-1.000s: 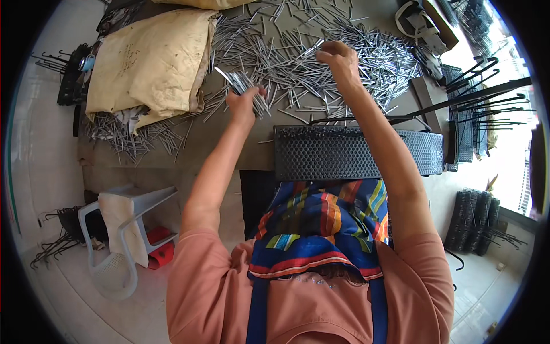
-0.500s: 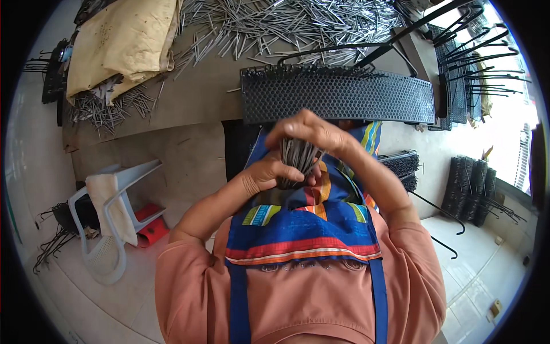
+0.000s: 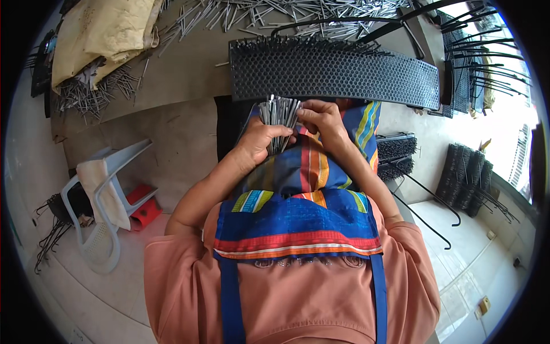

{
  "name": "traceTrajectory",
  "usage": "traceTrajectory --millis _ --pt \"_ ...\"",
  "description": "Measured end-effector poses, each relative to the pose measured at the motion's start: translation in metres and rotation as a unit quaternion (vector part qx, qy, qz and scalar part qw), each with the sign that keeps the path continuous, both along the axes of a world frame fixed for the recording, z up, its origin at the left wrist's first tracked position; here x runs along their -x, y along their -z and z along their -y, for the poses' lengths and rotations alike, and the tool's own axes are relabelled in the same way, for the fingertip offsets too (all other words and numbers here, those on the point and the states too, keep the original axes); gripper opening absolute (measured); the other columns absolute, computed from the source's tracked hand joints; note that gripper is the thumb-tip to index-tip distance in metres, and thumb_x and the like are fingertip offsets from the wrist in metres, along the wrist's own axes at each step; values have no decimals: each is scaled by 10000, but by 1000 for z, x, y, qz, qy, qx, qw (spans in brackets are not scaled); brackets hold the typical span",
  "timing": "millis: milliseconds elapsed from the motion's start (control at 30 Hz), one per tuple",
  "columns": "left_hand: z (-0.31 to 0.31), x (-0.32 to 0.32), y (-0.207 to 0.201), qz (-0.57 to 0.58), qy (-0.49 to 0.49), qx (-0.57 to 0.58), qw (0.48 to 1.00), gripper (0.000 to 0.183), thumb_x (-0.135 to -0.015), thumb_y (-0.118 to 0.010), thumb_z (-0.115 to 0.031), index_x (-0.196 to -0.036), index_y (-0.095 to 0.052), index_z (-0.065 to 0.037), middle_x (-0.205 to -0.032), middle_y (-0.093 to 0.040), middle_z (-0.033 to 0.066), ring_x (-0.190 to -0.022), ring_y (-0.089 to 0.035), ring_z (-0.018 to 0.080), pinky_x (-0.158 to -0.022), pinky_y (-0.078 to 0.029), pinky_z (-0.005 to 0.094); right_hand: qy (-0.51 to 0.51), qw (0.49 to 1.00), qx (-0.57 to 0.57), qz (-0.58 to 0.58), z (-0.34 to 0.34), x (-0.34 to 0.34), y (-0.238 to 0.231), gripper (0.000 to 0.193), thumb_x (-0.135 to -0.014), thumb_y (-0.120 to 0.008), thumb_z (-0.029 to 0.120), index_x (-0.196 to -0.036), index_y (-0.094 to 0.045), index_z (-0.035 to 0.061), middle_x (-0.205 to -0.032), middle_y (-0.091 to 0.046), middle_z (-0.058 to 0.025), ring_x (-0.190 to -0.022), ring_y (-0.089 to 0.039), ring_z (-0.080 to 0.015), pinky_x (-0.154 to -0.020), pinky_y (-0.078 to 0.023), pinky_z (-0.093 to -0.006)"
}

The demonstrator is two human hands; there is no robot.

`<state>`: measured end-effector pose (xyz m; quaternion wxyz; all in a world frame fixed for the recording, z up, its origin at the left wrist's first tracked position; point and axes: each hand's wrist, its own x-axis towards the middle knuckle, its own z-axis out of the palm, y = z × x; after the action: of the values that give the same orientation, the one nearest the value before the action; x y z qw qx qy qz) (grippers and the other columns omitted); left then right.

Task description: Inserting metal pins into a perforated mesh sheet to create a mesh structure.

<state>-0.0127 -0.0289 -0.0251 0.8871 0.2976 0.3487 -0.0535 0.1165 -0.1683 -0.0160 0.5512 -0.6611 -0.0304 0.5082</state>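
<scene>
A bundle of thin grey metal strips [image 3: 278,114] stands almost upright over my lap, its ends fanned out at the top. Around its lower part my left hand [image 3: 256,140] is closed, with the thumb across the front. My right hand [image 3: 325,121] is at the bundle's right side, thumb and fingers pinched together against its edge; whether a strip is between them is too small to tell. Just beyond both hands lies a curved black perforated panel [image 3: 338,80], with dark strip ends crowded along its far edge.
Loose strips [image 3: 229,12] are scattered over the brown table [image 3: 189,86]. More spill from a tan sack [image 3: 106,40] at the left. Black bristly panels with long hooked rods [image 3: 484,51] stand at the right. A grey plastic chair [image 3: 109,200] stands on the floor at left.
My right hand has come down from over the top of the bundle to its right side. The bundle and my left hand moved slightly up and left in view, and the strip tops now show.
</scene>
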Motion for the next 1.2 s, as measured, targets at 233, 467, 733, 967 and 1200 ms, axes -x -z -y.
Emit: traceTrajectory --millis 233,467,733,967,1200 --pt "-12 -12 -22 -35 44 -14 998 306 -759 -646 101 -1047 -668 2 -877 -693 107 -685 -689 200 -599 -598 331 146 987 -70 2 -13 3 7 58 -840 -700 15 -893 -679 3 -722 -653 -18 -545 -533 -57 -489 -391 -201" --pt "-12 -20 -29 -29 63 -35 997 232 -759 -668 55 -986 -679 5 -846 -701 105 -674 -687 187 -601 -581 313 147 982 -74 -92 -10 -8 -4 60 -885 -694 99 -891 -676 42 -689 -628 -8 -526 -558 -79 -474 -428 -210" --pt "5 -6 6 -4 -41 -125 991 187 -786 -661 43 -971 -676 19 -871 -707 106 -713 -695 204 -634 -590 337 87 995 -36 -28 -11 -23 -24 75 -893 -671 83 -830 -650 48 -681 -628 -22 -503 -551 -78 -468 -443 -211" --pt "-11 -6 -22 -19 15 31 999 235 -797 -659 35 -1031 -642 45 -850 -698 157 -707 -697 253 -648 -593 373 177 905 -150 356 -45 -67 -25 46 -864 -679 24 -899 -701 5 -734 -641 -10 -625 -565 -54 -564 -443 -190" --pt "-7 -5 -12 -82 -38 -12 996 136 -774 -685 48 -904 -670 86 -811 -700 172 -676 -699 241 -630 -592 345 117 850 -183 480 -74 -85 1 83 -809 -700 -58 -865 -720 0 -787 -658 -4 -632 -569 -52 -566 -443 -186"
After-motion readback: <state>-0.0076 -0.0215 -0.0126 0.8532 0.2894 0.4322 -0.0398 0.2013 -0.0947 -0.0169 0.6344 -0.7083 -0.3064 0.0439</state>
